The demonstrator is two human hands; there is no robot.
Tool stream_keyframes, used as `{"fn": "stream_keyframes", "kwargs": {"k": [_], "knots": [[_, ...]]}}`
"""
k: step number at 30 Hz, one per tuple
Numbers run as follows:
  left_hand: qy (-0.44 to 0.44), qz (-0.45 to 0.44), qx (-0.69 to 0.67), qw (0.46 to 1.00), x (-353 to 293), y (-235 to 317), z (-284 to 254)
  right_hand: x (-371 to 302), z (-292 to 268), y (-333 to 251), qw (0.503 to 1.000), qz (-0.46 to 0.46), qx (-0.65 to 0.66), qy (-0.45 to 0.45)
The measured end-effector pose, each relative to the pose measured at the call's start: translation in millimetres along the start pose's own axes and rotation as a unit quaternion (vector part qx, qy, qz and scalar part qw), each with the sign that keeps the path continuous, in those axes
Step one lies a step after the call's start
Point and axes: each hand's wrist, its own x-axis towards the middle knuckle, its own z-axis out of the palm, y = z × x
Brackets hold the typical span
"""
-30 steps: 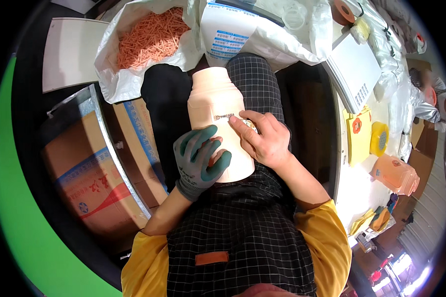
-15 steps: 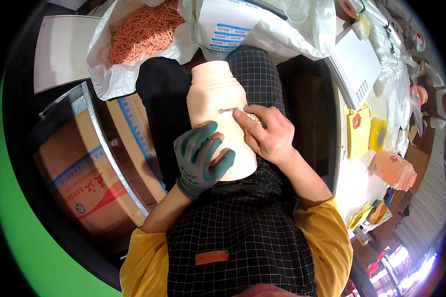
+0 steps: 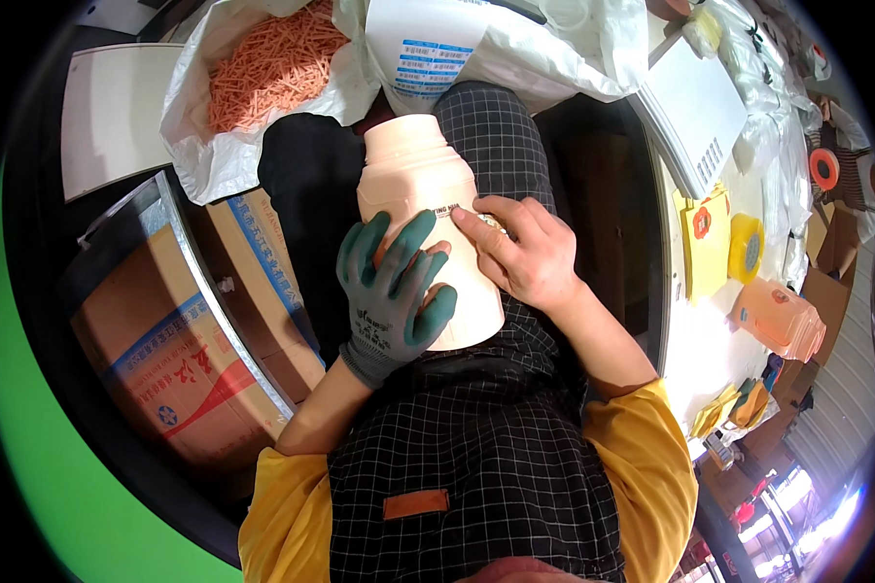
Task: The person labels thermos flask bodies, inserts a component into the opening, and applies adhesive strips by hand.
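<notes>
A peach-coloured plastic bottle point(image 3: 408, 175) with a wide neck lies on my lap, its neck pointing away from me. Small dark lettering point(image 3: 442, 211) runs across its middle. My left hand point(image 3: 389, 291), in a grey and green work glove with some fingertips bare, lies curved over the bottle's left side and holds it. With its index fingertip, my bare right hand point(image 3: 530, 255) presses at the right end of the lettering. Its other fingers are bent along the bottle's right side, where a small patterned patch shows partly behind them.
At the far left, a white sack point(image 3: 194, 160) holds peach-coloured strips point(image 3: 272, 73). Cardboard boxes point(image 3: 180, 360) stand to my left. The table point(image 3: 695, 340) on my right bears a yellow tape roll point(image 3: 746, 248), yellow packets point(image 3: 705, 243) and another peach, see-through container point(image 3: 780, 319).
My left hand's gloved fingers have slid up the bottle, nearer the lettering, and spread a little. My right index fingertip stays at the lettering. The whole view has shifted slightly.
</notes>
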Motion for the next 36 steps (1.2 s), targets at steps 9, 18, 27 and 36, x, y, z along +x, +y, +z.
{"fn": "stream_keyframes", "kwargs": {"k": [9, 18, 27, 36], "knots": [[-0.011, -0.016, 0.006, 1.0, -12.6, -5.0, 5.7, 7.4, -5.8, -18.2, 0.997, 0.0, 0.078, -0.012], [0.067, -0.12, -0.136, 0.981, 59.6, -50.5, -36.2, -34.0, 28.9, -40.6, 0.968, 0.057, 0.233, 0.08], [-0.113, -0.238, -0.518, 0.813, 84.5, -137.3, 15.6, -59.6, -62.6, -28.6, 0.896, 0.307, 0.289, 0.14], [-0.048, 0.114, -0.074, 0.99, 159.7, -22.0, 15.8, -185.3, -174.5, 142.4, 0.793, 0.56, -0.028, 0.239]]}}
